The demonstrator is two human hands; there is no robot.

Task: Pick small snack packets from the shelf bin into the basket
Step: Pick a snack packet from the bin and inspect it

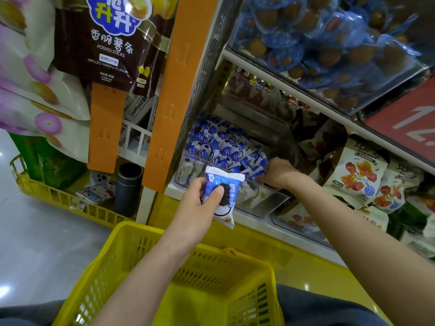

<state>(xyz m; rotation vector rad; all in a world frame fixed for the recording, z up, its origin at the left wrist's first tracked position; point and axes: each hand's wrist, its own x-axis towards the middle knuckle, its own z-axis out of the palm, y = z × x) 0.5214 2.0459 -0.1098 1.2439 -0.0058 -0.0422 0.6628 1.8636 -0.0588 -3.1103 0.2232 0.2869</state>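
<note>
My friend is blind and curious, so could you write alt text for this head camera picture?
A person's left hand holds a small blue-and-white cookie packet near a yellow plastic basket. The right hand reaches into a clear plastic shelf bin heaped with matching packets; whether it grips one is hidden.

Dim shelves, glare spots on floor (4, 290), warped edges.

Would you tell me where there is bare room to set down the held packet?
The floor of the yellow basket, ringed by slatted walls, is bare below the left hand and its packet. The shelf bin is crowded: blue packets fill it, the right hand among them.
</note>
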